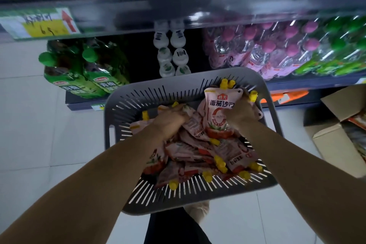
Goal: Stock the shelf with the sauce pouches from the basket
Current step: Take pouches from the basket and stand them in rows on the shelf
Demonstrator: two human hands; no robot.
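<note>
A grey slotted basket (pixel 138 97) sits low in front of the shelf, filled with several pink sauce pouches (pixel 184 154) that have yellow caps. My right hand (pixel 240 114) grips an upright pouch (pixel 216 113), lifted above the pile near the basket's far right corner. My left hand (pixel 170 123) is down among the pouches at the left of the pile, its fingers closed around one pouch (pixel 191 121). The dark shelf (pixel 178 4) rises just behind the basket.
Green tea bottles (pixel 83 69), small white bottles (pixel 171 53), pink-capped water bottles (pixel 257 51) and green bottles (pixel 340 53) fill the lower shelf. An open cardboard box (pixel 336 136) stands on the white floor at right. A price tag (pixel 37 24) hangs at the upper left.
</note>
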